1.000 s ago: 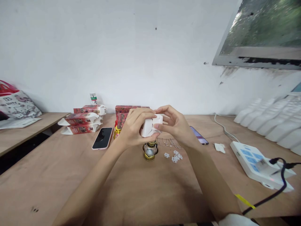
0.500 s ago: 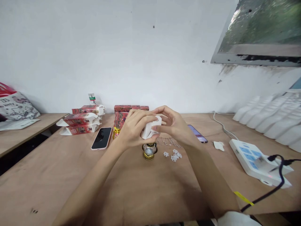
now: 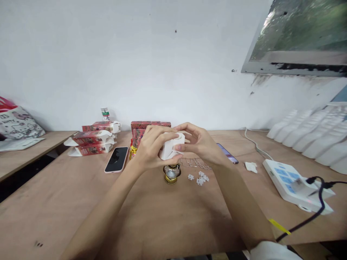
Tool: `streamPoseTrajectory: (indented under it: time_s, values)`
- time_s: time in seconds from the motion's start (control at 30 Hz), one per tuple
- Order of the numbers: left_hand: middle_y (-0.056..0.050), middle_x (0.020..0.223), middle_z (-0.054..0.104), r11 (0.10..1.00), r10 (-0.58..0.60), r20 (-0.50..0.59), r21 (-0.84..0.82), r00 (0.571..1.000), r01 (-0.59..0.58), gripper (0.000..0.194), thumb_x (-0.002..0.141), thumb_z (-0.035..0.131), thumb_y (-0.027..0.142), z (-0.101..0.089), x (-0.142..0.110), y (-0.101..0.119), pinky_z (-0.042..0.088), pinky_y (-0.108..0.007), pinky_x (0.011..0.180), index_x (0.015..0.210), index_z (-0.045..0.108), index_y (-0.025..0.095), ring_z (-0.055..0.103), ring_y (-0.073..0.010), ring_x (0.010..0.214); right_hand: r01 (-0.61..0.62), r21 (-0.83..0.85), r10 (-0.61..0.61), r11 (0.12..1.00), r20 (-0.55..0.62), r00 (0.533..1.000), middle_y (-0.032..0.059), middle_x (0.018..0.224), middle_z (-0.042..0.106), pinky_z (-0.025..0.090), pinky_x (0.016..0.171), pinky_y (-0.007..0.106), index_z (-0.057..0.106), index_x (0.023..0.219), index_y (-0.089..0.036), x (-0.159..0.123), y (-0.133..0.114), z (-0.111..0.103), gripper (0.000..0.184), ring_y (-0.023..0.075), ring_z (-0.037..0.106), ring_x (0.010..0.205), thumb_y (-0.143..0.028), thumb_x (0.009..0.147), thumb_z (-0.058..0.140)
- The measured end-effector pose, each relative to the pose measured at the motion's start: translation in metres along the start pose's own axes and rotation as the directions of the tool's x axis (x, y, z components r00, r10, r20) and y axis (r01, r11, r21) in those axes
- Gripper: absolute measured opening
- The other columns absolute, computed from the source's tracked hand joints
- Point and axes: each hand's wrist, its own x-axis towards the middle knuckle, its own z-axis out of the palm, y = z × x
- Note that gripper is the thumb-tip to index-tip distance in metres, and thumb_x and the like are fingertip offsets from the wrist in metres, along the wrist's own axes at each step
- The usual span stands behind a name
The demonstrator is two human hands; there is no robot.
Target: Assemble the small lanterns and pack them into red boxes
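A small white box is held up between both hands, above the middle of the table. My left hand wraps its left side, fingers over the top and thumb below. On the other side, my right hand grips the box near its flap end, thumb on the near face. Just beneath stands a small gold-and-clear lantern, its top hidden by the hands. Small white plastic pieces lie to its right, with thin metal wire pieces behind them.
Red printed boxes stand by the wall; flattened open cartons are stacked left. A phone lies left, another phone right. A power strip with cables and a row of white wrapped items occupy the right side.
Both hands keep hold of the white box, which looks slightly turned, with its near face more squarely in view. The whole view has shifted a little.
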Motion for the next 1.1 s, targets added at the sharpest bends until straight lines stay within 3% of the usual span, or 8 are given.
streamPoseTrajectory:
  time_s: [0.43,0.7,0.9,1.1]
  values:
    - [-0.006,0.093,0.065,0.992,-0.041,-0.138,-0.125,0.990,0.024,0.055,0.063,0.076,0.042,0.0009,-0.0058,-0.0071,0.052,-0.034,0.066,0.108,0.050,0.023,0.064,-0.0203,0.083,0.047,-0.010,-0.046,0.999,0.026,0.999,0.0020,0.104,0.062,0.051,0.080,0.035,0.062,0.096,-0.025,0.0010,0.0021,0.0000,0.039,0.0182,0.058,0.096,-0.032,0.062,0.080]
    - [-0.005,0.091,0.065,0.998,-0.033,-0.175,-0.063,0.984,0.023,0.043,0.067,0.071,0.042,-0.0057,-0.0009,-0.0031,0.053,-0.030,0.058,0.102,0.054,0.024,0.063,-0.0183,0.080,0.056,-0.016,-0.052,0.998,0.150,0.987,0.0024,0.111,0.063,0.049,0.085,0.038,0.064,0.105,-0.028,-0.0028,-0.0063,-0.0049,0.034,0.0184,0.057,0.100,-0.037,0.073,0.071]
    - [-0.005,0.095,0.064,0.997,-0.042,-0.133,-0.067,0.990,0.034,0.040,0.069,0.070,0.040,-0.0066,0.0007,0.0008,0.054,-0.032,0.060,0.103,0.056,0.025,0.063,-0.0188,0.082,0.052,-0.014,-0.050,0.999,0.092,0.995,0.0024,0.110,0.062,0.050,0.085,0.038,0.064,0.100,-0.027,-0.0036,-0.0047,-0.0028,0.031,0.0184,0.057,0.101,-0.034,0.071,0.073]
    - [-0.006,0.093,0.063,0.995,-0.045,-0.158,-0.101,0.986,0.029,0.039,0.069,0.070,0.040,-0.0053,0.0011,0.0019,0.054,-0.033,0.060,0.101,0.058,0.023,0.063,-0.0192,0.081,0.063,-0.023,-0.062,0.998,0.046,0.997,0.0023,0.104,0.063,0.049,0.084,0.037,0.064,0.095,-0.025,-0.0022,-0.0044,0.0000,0.030,0.0176,0.057,0.096,-0.032,0.068,0.075]
